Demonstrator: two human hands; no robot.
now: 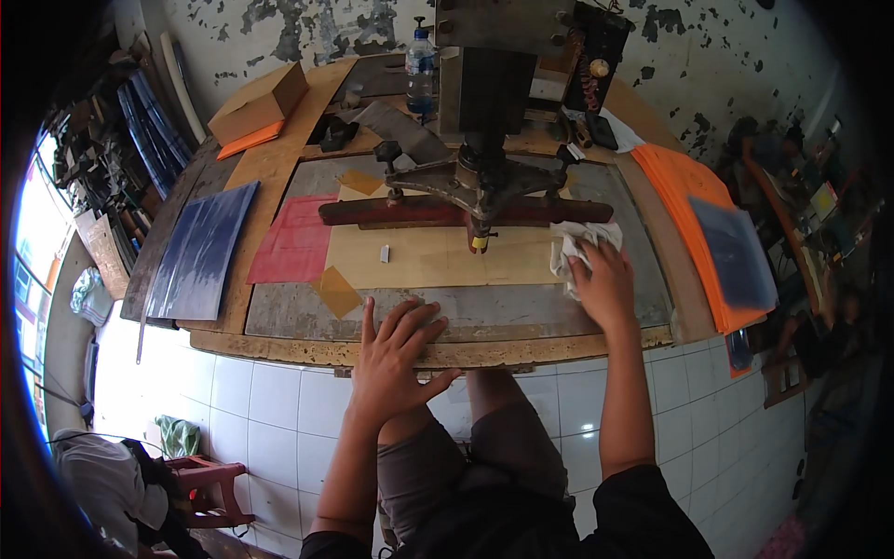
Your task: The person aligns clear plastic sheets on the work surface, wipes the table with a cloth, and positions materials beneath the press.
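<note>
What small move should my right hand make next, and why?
Probably ease the white cloth slightly toward you: your right hand has it bunched close by the right end of the long bar, while your left hand is well to the side, out of its way.

Black short sleeves (pixel 643 512) (plain, without markings) and dark grey-brown shorts (pixel 419 466).

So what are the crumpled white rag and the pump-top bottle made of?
The white rag looks like soft, matte fabric, judging by its limp, crumpled folds. The bottle looks like glossy, bluish plastic, since its walls are see-through, though glass isn't ruled out.
</note>
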